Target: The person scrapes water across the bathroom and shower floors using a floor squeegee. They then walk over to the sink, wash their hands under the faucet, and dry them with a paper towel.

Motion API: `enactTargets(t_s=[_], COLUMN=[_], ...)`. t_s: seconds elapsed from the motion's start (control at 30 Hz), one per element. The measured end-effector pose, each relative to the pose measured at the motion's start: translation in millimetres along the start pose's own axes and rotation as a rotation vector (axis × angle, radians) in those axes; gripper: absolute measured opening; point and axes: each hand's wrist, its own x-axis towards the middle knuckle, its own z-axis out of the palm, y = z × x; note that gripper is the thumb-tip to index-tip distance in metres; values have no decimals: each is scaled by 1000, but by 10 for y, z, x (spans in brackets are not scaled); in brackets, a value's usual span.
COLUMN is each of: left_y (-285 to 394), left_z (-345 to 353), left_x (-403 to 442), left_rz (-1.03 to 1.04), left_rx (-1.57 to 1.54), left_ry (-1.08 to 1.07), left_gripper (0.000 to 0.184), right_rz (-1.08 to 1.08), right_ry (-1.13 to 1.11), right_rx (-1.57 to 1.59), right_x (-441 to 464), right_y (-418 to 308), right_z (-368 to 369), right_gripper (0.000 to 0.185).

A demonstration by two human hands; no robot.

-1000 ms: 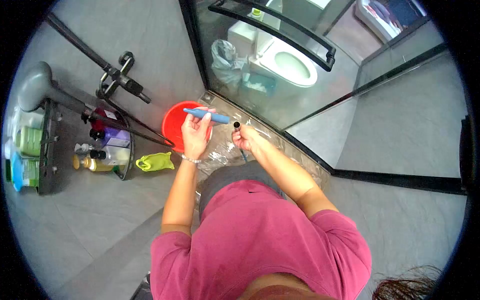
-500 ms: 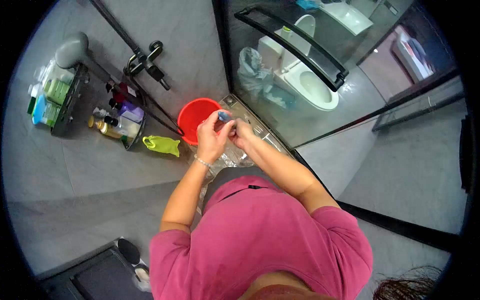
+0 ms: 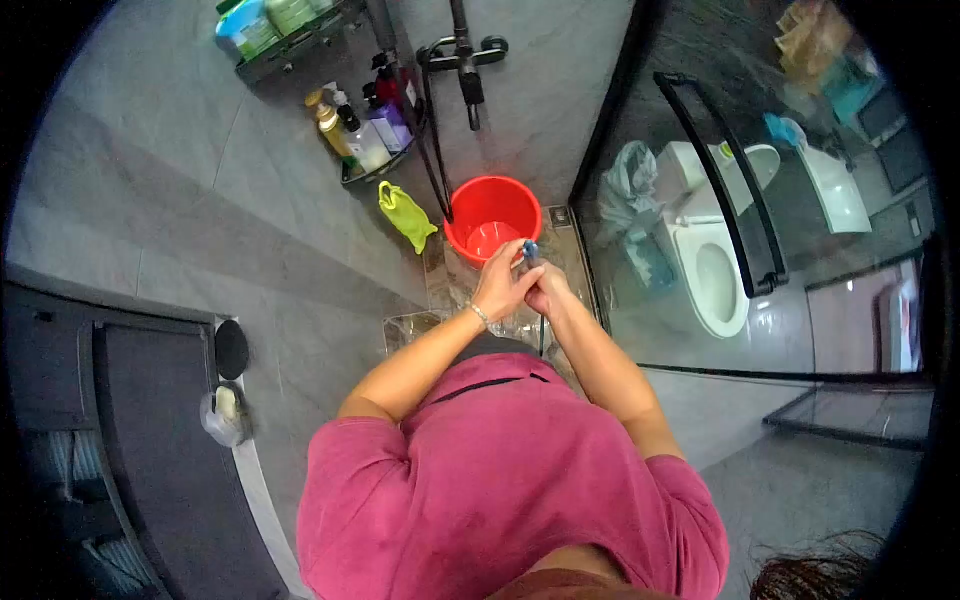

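Observation:
My left hand (image 3: 502,286) is closed, its fingers about the blue tip (image 3: 530,248) of a slim, pole-like thing. Pressed close beside it, my right hand (image 3: 548,288) wraps around the same thing just below the tip. A thin dark length shows beneath my hands; its lower end is hidden, so I cannot tell its kind. Just beyond my fingertips, a red bucket (image 3: 492,215) stands on the tiled floor.
A yellow-green bag-like item (image 3: 407,216) hangs on the wall below a corner shelf of bottles (image 3: 365,145). The shower mixer (image 3: 465,60) is above the bucket. To the right, a glass door with a black handle (image 3: 728,185) stands before a toilet (image 3: 712,280).
My view has turned, so the bucket, shelf and toilet sit further right in the picture. Both hands stay together on the blue-tipped pole.

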Motion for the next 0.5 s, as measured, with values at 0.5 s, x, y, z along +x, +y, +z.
enactTargets(t_s=[0.5], left_y=[-492], left_z=[-865], left_x=[-1114], left_rz=[-477], left_rx=[387], left_ry=[720], left_gripper=[21], right_rz=[245], right_ry=[-364], right_rx=[-917], right_x=[-164], right_y=[616], right_z=[309], right_gripper=[41])
